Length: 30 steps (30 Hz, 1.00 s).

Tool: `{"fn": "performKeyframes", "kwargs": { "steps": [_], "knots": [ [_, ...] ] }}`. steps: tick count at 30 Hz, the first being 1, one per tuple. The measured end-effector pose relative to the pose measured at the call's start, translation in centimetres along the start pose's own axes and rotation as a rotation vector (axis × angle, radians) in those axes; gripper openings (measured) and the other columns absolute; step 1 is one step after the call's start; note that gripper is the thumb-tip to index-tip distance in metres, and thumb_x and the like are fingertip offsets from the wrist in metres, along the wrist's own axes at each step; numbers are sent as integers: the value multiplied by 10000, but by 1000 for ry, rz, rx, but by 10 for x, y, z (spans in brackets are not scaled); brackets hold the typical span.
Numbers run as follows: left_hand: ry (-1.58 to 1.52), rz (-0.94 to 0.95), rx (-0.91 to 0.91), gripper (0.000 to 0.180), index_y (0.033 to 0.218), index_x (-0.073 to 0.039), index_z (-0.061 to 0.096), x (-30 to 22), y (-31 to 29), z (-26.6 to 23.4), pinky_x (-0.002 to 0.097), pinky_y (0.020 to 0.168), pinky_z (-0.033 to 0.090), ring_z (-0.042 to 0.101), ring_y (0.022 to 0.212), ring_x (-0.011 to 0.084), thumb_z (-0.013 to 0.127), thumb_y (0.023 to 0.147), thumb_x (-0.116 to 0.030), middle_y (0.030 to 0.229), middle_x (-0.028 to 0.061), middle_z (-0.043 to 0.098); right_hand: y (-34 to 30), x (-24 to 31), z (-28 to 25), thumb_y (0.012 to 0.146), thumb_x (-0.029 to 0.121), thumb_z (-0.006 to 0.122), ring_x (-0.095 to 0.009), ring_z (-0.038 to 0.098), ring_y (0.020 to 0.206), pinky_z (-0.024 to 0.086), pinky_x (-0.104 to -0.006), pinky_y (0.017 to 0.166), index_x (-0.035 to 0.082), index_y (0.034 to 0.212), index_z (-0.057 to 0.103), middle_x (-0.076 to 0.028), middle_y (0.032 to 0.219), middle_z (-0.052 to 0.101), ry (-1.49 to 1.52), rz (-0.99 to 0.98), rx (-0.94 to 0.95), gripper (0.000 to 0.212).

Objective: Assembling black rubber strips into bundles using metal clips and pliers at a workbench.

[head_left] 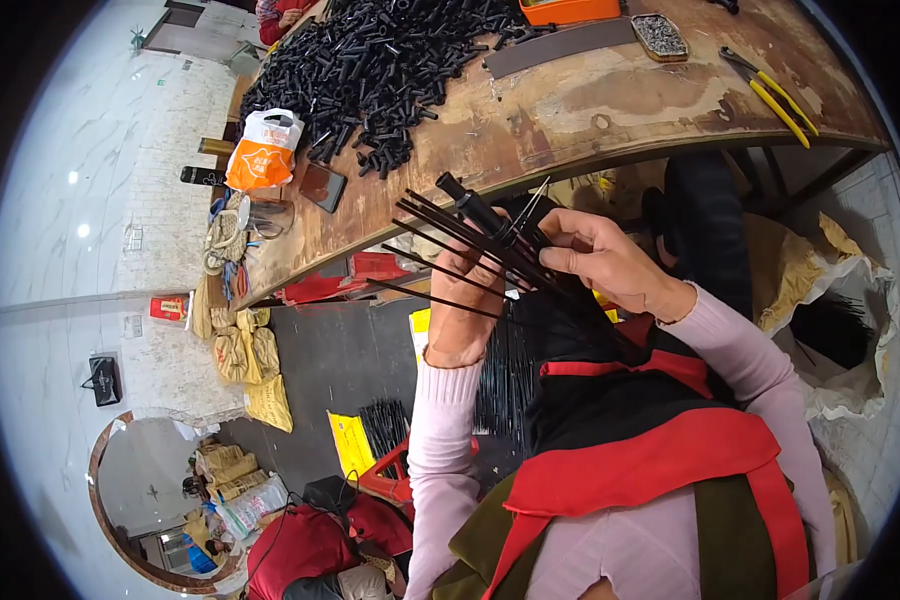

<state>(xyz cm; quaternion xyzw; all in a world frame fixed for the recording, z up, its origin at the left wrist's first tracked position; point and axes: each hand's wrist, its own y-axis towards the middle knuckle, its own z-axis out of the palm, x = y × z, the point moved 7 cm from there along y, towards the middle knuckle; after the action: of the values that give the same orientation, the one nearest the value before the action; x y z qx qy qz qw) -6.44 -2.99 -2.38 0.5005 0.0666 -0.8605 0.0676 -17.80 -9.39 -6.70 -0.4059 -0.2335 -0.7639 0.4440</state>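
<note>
In front of my lap I hold what looks like an umbrella frame (490, 220): several thin black rods fanned around a black tube with a knobbed end. My left hand (463, 305) is closed around the rods and tube from the left, its fingers partly hidden behind them. My right hand (610, 262) pinches at the joint side of the frame, thumb against the fingers. Some thin shiny pieces stick up by the tube near the right fingertips. The lower part of the frame runs down over my black and red apron (650, 450).
On the wooden table (570, 110) ahead lie a heap of black tubular parts (380, 70), a phone (322, 187), a bag (267, 150), a tin of small metal pieces (660, 36) and yellow-handled pliers (775, 95). A sack with black rods (830, 330) stands right.
</note>
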Motion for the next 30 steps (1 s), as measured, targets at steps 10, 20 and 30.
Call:
{"fn": "performKeyframes", "kwargs": {
  "steps": [10, 20, 30],
  "knots": [
    [33, -66, 8, 361, 1227, 5, 490, 0, 9, -9, 294, 662, 587, 662, 843, 166, 633, 918, -113, 1036, 60, 607, 5, -5, 0, 911, 23, 643, -77, 567, 897, 441, -223, 785, -3, 1095, 585, -19, 975, 619, 153, 20, 36, 194],
    [18, -149, 15, 351, 1245, 25, 490, 6, 12, -19, 312, 665, 596, 679, 810, 194, 598, 928, -80, 1029, 94, 624, 5, -15, -5, 916, 34, 633, -91, 601, 923, 473, -237, 841, -1, 1081, 577, -28, 987, 635, 220, 97, 43, 177],
    [209, -128, 37, 378, 1260, 23, 506, 8, 12, -17, 261, 690, 554, 655, 802, 148, 622, 927, -113, 986, 59, 635, 2, -14, -3, 900, 47, 664, -28, 555, 801, 415, -175, 671, 45, 1041, 594, 20, 931, 631, 253, 114, 50, 157]
  ]
}}
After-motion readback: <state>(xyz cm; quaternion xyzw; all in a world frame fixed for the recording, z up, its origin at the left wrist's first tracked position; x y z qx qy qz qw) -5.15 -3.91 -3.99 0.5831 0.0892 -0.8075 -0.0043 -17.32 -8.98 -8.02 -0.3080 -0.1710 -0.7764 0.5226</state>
